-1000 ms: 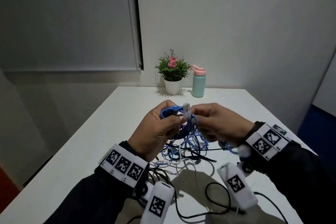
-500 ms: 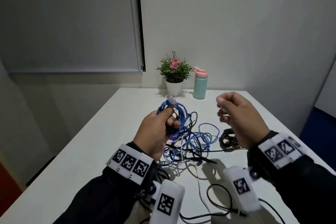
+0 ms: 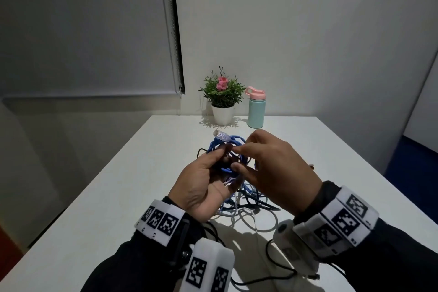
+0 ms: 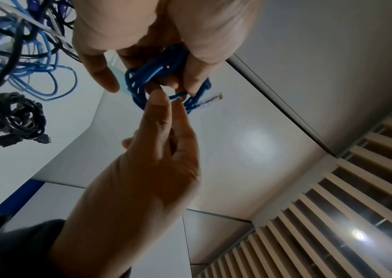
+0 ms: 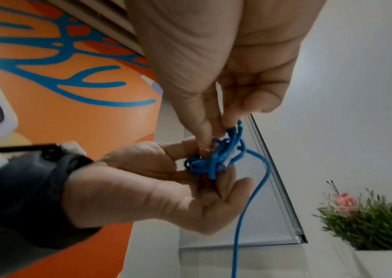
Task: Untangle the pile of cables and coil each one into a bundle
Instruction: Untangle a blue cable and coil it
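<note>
A dark blue network cable (image 3: 233, 141) is wound into a small coil, and my left hand (image 3: 220, 156) grips it above the table, fingers curled round the loops (image 4: 142, 82). Its clear plug (image 3: 220, 135) sticks out at the top left. My right hand (image 3: 237, 158) meets the coil from the right and pinches a strand of it (image 5: 234, 129) between thumb and forefinger. One blue strand (image 5: 249, 206) hangs down from the coil. Below the hands lies the tangle of light blue, white and black cables (image 3: 246, 199), partly hidden by both hands.
A black cable bundle (image 4: 19, 116) lies coiled on the white table (image 3: 132, 187) to the right of the tangle. A potted plant (image 3: 222, 99) and a mint bottle with a pink lid (image 3: 256, 109) stand at the far edge. A loose black cable (image 3: 272, 276) loops near me.
My right hand, lifted away to the right half a second ago, has come back to the blue coil and taken a strand. My left hand has kept hold of the coil.
</note>
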### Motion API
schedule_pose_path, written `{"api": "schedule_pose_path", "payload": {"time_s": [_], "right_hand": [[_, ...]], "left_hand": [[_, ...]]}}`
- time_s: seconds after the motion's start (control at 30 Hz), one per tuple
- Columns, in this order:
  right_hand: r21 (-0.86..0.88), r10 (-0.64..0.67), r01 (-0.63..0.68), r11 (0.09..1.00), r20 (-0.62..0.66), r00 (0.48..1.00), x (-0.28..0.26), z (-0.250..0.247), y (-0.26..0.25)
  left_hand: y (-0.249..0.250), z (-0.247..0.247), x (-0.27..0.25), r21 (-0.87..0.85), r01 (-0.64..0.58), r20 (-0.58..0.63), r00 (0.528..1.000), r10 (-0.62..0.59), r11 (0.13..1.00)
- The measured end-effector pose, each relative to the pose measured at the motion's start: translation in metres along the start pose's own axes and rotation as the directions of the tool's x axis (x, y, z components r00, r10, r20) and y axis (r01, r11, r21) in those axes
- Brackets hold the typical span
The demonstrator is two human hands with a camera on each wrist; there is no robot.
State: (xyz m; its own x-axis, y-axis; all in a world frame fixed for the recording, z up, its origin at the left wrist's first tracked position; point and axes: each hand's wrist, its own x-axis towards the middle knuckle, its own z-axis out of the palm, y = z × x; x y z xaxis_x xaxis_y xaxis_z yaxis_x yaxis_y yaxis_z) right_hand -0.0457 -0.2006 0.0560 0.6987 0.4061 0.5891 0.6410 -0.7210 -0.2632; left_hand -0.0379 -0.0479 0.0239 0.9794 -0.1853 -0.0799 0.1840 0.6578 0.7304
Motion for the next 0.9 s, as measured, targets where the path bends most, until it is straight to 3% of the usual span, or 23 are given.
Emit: {"api": "schedule_pose_path", "payload": {"time_s": [0.23,0.3,0.37,0.43,0.5,0.57,0.67,0.73,0.8,0.87,0.9], "right_hand": [[-0.382,-0.100,0.067,0.922,-0.067,0.993,0.000,0.001,-0.010],[-0.412,-0.120,0.094,0.906,-0.039,0.992,0.000,0.001,-0.016],[-0.324,-0.089,0.076,0.943,-0.025,0.996,0.001,0.001,-0.017],[-0.192,-0.057,0.056,0.980,-0.001,0.998,0.001,0.000,-0.014],[-0.181,-0.076,0.090,0.979,0.080,0.994,-0.001,0.001,-0.015],[-0.225,-0.107,0.142,0.964,0.160,0.981,-0.003,0.004,-0.018],[-0.207,-0.116,0.149,0.967,0.163,0.980,-0.002,0.006,-0.021],[-0.073,-0.046,0.053,0.996,0.097,0.994,0.003,0.010,-0.018],[0.221,0.100,-0.108,0.969,0.047,0.994,0.008,0.015,-0.015],[0.552,0.271,-0.292,0.781,0.122,0.955,0.010,0.017,-0.016],[0.637,0.330,-0.376,0.673,0.197,0.923,0.011,0.019,-0.015]], "left_hand": [[-0.011,-0.010,-0.005,-0.043,-0.006,0.020,1.000,0.007,0.999],[-0.011,-0.014,-0.006,-0.059,0.007,0.042,0.999,-0.004,0.998],[-0.008,-0.019,-0.008,-0.040,0.019,0.093,0.996,-0.015,0.999],[-0.001,-0.024,-0.009,0.068,-0.003,0.145,0.989,-0.007,0.998],[0.007,-0.027,-0.011,0.211,-0.057,0.203,0.979,0.013,0.976],[0.014,-0.025,-0.012,0.383,-0.107,0.215,0.976,0.025,0.918],[0.019,-0.021,-0.007,0.567,-0.165,0.193,0.979,0.065,0.807],[0.022,-0.022,-0.005,0.616,-0.256,0.252,0.960,0.121,0.745],[0.023,-0.025,-0.002,0.670,-0.372,0.330,0.924,0.192,0.642],[0.022,-0.027,0.000,0.726,-0.480,0.382,0.877,0.291,0.492],[0.021,-0.029,0.002,0.759,-0.513,0.397,0.853,0.340,0.402]]}}
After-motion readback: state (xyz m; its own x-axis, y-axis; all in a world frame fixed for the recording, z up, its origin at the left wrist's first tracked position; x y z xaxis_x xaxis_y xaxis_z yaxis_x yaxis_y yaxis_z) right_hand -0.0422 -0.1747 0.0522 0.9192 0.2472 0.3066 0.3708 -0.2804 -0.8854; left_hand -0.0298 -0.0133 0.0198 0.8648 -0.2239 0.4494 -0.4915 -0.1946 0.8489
